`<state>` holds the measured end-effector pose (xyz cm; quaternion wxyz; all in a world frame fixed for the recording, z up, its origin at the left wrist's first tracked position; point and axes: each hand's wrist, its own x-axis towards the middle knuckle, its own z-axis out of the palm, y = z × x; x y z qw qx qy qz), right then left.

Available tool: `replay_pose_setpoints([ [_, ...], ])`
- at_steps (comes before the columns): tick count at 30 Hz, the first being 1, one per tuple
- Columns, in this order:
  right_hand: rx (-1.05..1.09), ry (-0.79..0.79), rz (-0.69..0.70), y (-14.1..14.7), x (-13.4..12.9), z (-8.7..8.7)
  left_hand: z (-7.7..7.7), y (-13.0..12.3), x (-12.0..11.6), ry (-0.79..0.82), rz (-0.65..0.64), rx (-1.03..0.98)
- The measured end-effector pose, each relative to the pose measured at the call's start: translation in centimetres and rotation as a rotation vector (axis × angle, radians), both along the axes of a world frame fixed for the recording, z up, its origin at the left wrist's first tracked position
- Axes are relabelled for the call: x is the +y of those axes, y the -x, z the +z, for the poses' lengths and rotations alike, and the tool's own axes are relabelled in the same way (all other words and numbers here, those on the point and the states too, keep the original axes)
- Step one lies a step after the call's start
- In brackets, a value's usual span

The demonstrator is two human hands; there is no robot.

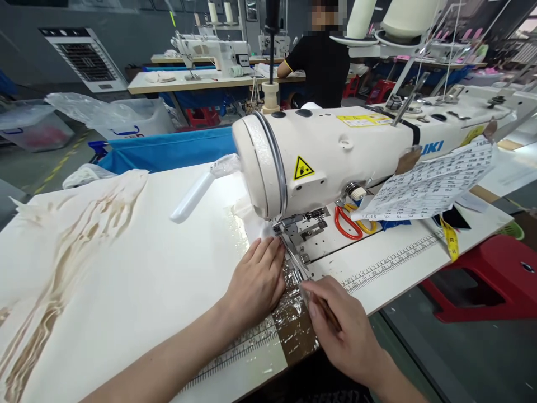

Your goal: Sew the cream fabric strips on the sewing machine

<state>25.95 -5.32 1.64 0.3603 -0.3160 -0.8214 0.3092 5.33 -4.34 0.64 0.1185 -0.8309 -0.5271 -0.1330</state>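
Observation:
My left hand (258, 277) lies with fingers stretched over a small piece of white fabric (251, 224), its fingertips close to the needle area of a white sewing machine (327, 157). Just to the right, my right hand (346, 327) is closed in a pinch round metal tweezers (297, 267), whose prongs point towards the presser foot. Clear tape (289, 322) covers the table edge beneath both hands. The fabric's far part is hidden under the machine head, and the fingers cover some of its near edge.
Layered cream fabric pieces (84, 240) lie on the left of the table. Red-handled scissors (347, 224), a handwritten sheet (432, 182) and a yellow tape measure (450, 238) are on the right. A red stool (495, 280) stands beside the table. Another person (321, 67) sits farther back.

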Motion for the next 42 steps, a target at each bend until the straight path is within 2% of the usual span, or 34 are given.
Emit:
replay_pose_setpoints([
  [3, -0.089, -0.136, 0.005, 1.3, 0.7, -0.3, 0.2, 0.2, 0.5, 0.027, 0.020, -0.047],
  [9, -0.301, -0.401, -0.122, 3.0, 1.4, -0.5, 0.0, 0.6, 1.0, 0.002, -0.026, -0.138],
  [16, -0.434, -0.423, -0.185, 3.5, 1.4, 0.0, 0.1, 0.5, 1.0, -0.001, -0.019, -0.123],
  [23, -0.564, -0.491, -0.236, 4.0, 0.9, -0.2, 0.1, 0.5, 1.0, 0.028, 0.000, -0.148],
  [31, -0.739, -0.493, -0.292, 5.2, 1.3, -0.1, -0.3, 1.5, 1.7, 0.038, -0.005, -0.215],
  [37, -0.660, -0.439, -0.273, 4.3, 0.9, 0.2, 0.0, 2.2, 1.9, 0.025, -0.009, -0.230],
  [40, -0.471, -0.364, -0.186, 2.9, 0.0, 0.3, 1.3, 2.5, 0.7, 0.067, 0.005, -0.231],
  [42, -0.339, -0.299, -0.107, 1.6, -0.5, 0.1, 2.6, 3.0, -1.1, 0.133, 0.013, -0.220],
])
